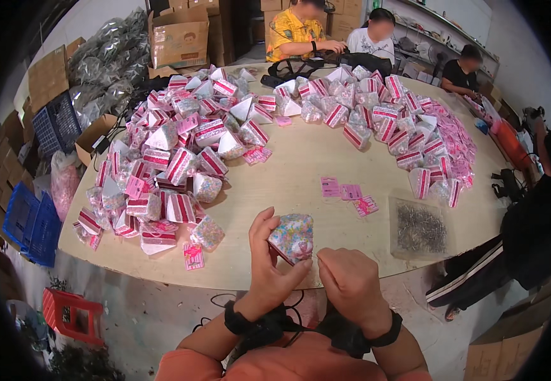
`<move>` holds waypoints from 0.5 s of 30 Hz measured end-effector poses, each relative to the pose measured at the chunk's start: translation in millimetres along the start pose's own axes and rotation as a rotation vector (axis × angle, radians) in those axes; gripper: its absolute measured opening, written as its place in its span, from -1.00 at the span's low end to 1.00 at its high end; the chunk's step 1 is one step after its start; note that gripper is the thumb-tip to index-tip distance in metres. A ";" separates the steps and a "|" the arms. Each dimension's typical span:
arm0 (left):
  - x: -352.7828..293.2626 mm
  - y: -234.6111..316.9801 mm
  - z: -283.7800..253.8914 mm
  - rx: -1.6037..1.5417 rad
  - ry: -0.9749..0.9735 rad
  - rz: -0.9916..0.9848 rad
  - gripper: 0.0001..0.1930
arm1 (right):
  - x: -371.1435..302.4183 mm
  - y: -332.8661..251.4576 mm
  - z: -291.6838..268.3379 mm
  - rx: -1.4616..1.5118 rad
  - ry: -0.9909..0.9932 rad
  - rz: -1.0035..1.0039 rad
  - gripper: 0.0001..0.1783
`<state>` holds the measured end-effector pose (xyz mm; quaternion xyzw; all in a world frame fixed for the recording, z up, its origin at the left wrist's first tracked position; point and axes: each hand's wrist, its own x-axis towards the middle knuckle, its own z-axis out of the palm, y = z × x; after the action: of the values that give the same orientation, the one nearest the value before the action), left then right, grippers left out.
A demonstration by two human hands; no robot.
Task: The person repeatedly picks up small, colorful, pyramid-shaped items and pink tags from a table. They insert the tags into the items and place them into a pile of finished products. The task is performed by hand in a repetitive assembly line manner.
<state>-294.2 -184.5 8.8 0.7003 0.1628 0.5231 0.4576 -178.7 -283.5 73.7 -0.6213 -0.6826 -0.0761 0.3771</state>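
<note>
My left hand (268, 260) is closed round a cake-slice toy (293, 236) over the table's near edge. Multicoloured sprinkles cover the side turned up, and a small pinkish bump sits at its lower right. Close by on the right, my right hand (350, 279) is curled in a fist with the thumb against the fingers. Whatever it may pinch is hidden. Beyond my hands lie several pink cards (350, 192). A clear square tray (394, 249) of small thin metal pieces stands to the right.
Big heaps of wrapped cake-slice toys (210, 132) cover the table's left and far right. Pink cards (454, 141) are piled at the right heap's edge. Three other people sit beyond the table. A red stool (72, 315) and blue crates (32, 223) stand on the left.
</note>
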 end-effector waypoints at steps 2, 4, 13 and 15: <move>-0.3 2.8 0.1 0.044 0.002 0.005 -0.21 | -0.3 0.9 0.7 -0.010 -0.005 -0.002 -0.91; -0.4 5.1 1.1 0.071 0.003 0.003 -0.22 | -0.9 1.9 1.5 -0.002 0.010 -0.006 -0.91; -2.1 8.1 2.3 0.139 -0.031 0.021 -0.18 | -1.6 1.6 -1.2 -0.022 0.023 0.003 -0.91; -2.7 8.9 3.3 0.139 -0.035 0.017 -0.18 | -2.4 1.8 -1.1 -0.028 0.031 0.006 -0.91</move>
<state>-294.6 -192.7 14.4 0.7407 0.1849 0.5022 0.4061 -176.7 -285.7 72.4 -0.6275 -0.6737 -0.0941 0.3788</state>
